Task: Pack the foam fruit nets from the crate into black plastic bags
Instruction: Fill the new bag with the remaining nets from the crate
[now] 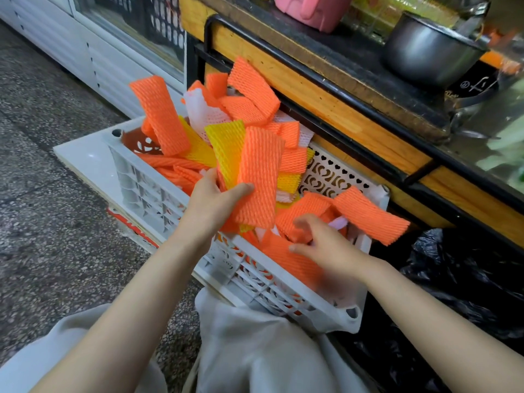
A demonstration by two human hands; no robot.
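Several nets (259,171) clamped in left fingers (241,189) above crate (147,191); right fingers (304,221) blurred, unclear.

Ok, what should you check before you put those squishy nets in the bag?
1. Left hand grips a bunch of nets: ok.
2. Right hand holds nets too: cannot tell, it is blurred.
3. Black bag lies right beside the crate: ok.
4. Bag mouth open: cannot tell.
5. Nets all inside the crate: not ok, one orange net sticks out over the edge.
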